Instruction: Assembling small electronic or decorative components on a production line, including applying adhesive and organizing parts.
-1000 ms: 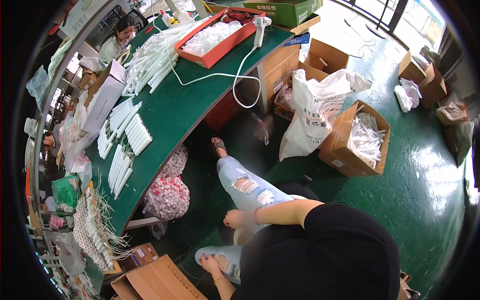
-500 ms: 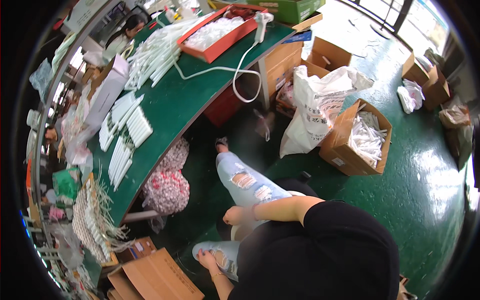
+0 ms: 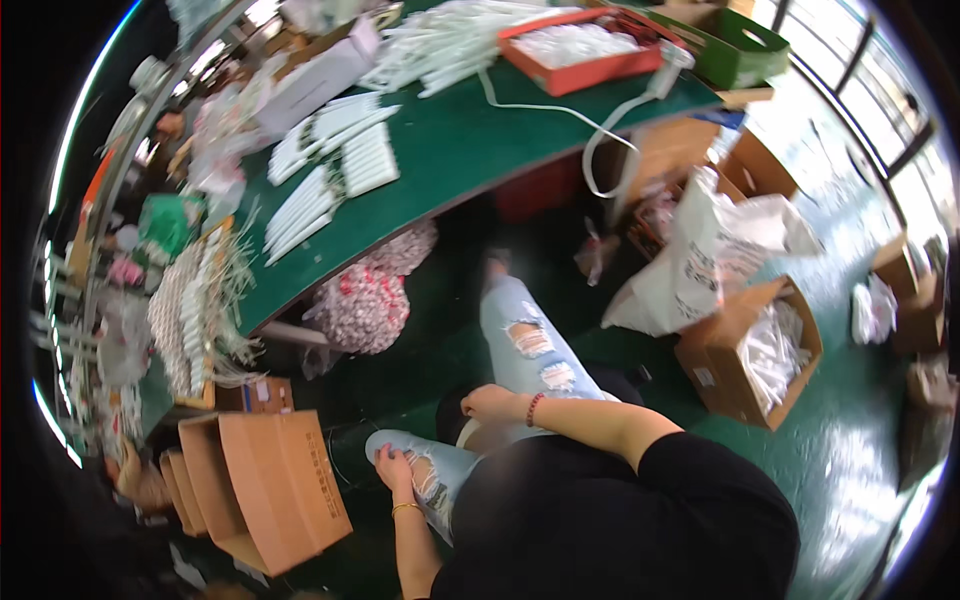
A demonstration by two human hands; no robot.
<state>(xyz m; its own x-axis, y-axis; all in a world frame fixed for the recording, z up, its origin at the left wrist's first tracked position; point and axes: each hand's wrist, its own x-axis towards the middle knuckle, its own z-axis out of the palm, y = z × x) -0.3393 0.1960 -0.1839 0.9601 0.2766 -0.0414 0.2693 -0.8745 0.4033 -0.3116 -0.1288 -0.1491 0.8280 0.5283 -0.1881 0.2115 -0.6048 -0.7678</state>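
since everything here sits around the long green table point(image 3: 470, 150), i'll place things by it. the person sits on the near side of that table, legs stretched toward its underside.

the right hand point(image 3: 490, 403) rests on the lap with its fingers curled over a pale rounded thing point(image 3: 468, 437) that shows only as a sliver below the wrist. i can't tell whether the hand pinches it or just lies on it. the left hand point(image 3: 395, 468) is at the torn knee of the jeans point(image 3: 520, 340), farther from the table edge, fingers bent against the cloth. i can't tell if it holds anything.

i'd judge the pale thing to be light and smooth-rimmed, best taken at the rim that shows, but too little is visible to be sure.

containers, big to small:
- a white sack point(image 3: 700, 270) slumps past the table's right end, contents hidden.
- a brown carton point(image 3: 280, 480) lies tipped on its side off the table's left end.
- an open carton point(image 3: 750, 350) beyond the sack holds clear bags of white parts.
- a mesh bag point(image 3: 370, 300) of pink and white pieces hangs under the table.
- a green crate point(image 3: 740, 45) sits at the table's far right corner, with a red tray point(image 3: 580, 50) of white pieces beside it on the tabletop.
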